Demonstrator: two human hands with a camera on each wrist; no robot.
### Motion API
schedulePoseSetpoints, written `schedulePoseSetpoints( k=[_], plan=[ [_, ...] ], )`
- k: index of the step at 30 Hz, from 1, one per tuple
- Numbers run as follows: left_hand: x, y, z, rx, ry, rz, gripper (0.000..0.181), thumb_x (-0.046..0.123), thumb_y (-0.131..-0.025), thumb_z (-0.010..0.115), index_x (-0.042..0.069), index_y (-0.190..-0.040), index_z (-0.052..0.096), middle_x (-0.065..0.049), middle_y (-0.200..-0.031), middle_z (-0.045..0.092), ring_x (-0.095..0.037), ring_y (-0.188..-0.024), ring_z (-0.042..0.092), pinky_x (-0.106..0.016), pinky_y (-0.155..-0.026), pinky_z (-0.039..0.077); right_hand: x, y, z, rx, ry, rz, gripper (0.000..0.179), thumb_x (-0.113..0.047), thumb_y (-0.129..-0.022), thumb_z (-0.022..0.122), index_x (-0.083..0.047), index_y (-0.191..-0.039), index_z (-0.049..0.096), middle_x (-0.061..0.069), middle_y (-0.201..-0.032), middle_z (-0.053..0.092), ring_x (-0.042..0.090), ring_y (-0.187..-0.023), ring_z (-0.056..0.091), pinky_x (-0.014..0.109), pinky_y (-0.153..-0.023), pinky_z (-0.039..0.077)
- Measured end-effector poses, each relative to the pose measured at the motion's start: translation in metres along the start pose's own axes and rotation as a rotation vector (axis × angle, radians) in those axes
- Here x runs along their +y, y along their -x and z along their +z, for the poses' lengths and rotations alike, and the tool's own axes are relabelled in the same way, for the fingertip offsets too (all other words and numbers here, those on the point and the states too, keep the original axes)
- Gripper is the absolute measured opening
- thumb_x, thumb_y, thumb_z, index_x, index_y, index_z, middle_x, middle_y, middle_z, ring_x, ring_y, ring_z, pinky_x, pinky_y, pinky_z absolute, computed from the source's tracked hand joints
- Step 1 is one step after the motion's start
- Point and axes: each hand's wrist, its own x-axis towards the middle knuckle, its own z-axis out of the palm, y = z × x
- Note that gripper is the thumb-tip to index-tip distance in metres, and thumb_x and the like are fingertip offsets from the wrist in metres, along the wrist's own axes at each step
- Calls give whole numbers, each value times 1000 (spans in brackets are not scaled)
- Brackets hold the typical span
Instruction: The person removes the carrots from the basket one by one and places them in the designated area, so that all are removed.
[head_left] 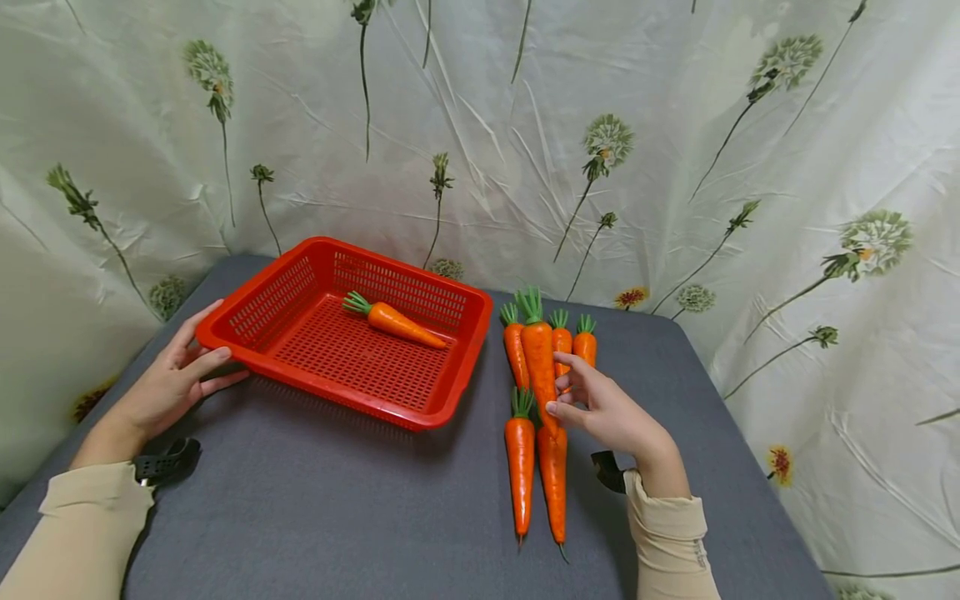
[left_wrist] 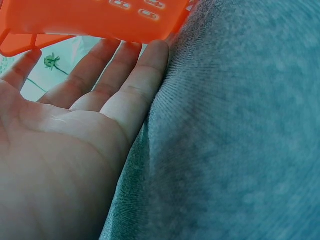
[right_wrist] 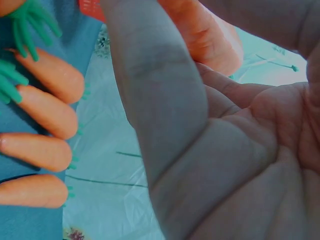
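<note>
My right hand pinches an orange carrot near its narrow end, between thumb and fingers. That carrot is raised over several others, green tops pointing away from me. In the right wrist view part of the held carrot shows behind my fingers. My left hand is at the near left corner of a red plastic basket. Its nearly straight fingertips touch the basket's outer wall in the left wrist view. One carrot lies inside the basket.
Two carrots lie nearer me, a left one and a right one. Farther back are more, including one at the right. All rest on a grey cloth-covered table. A flower-printed curtain hangs behind.
</note>
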Motion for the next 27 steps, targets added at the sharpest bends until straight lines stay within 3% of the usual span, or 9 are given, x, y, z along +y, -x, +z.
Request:
schedulePoseSetpoints(
  k=[10, 19, 27],
  plan=[
    [1, 1, 1, 4, -7, 0, 73, 4, -105, 46, 36, -161, 13, 2, -150, 29, 3, -118, 58, -26, -83, 60, 19, 17, 2, 19, -53, 35, 72, -23, -97, 68, -11, -155, 28, 13, -114, 55, 26, -104, 59, 27, -79, 57],
    [0, 0, 0, -15, 29, 18, 71, 2, -105, 44, 34, -161, 13, 1, -151, 30, 1, -120, 59, -28, -84, 60, 33, 33, 5, 44, -71, 74, 74, -26, -96, 69, -11, -155, 27, 14, -118, 54, 26, -107, 58, 27, -80, 57],
    [-1, 0, -1, -20, 29, 15, 72, 2, -105, 44, 34, -161, 13, -1, -153, 26, 3, -119, 58, -27, -84, 60, 45, 44, 6, 37, -113, 92, 72, -24, -97, 67, -9, -155, 26, 16, -117, 53, 19, -100, 62, 28, -78, 57]
  ],
)
